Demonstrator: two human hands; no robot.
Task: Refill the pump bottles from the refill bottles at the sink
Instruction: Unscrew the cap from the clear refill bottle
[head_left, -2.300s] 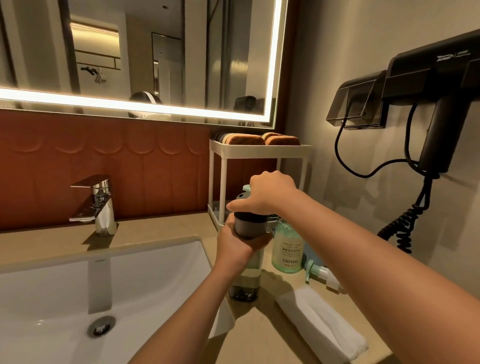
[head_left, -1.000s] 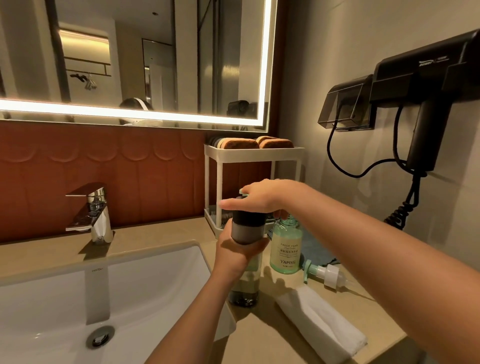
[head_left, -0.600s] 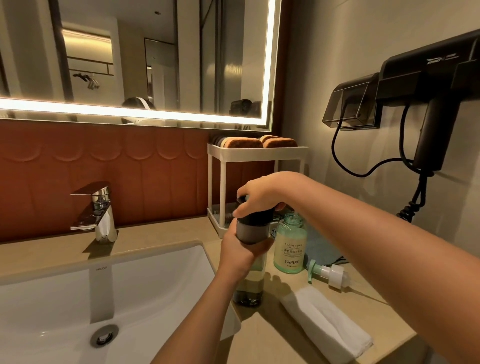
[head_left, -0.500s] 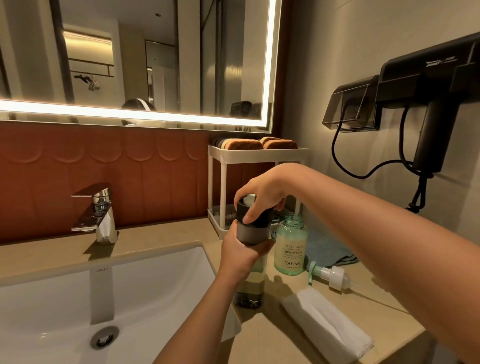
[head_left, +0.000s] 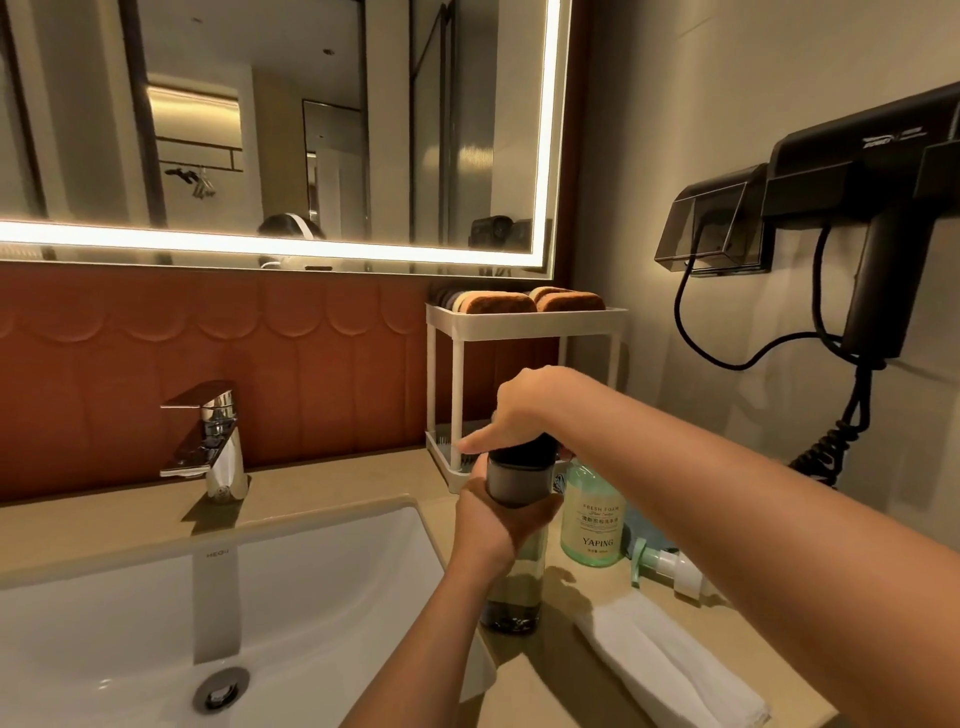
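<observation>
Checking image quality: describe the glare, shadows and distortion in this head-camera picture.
Head view: the mirror's lit white strip blows out; the chrome tap and the dark-capped clear bottle cast shadows on the beige counter; wide-angle lens swells the near right forearm.

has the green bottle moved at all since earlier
No. The green bottle stands in the same spot, just in front of the white rack's right leg.

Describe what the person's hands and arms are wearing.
Nothing shows. The left hand and right hand are ungloved, with no rings visible. The left forearm and right forearm are bare to the frame edge: no sleeve, watch or bracelet.
</observation>
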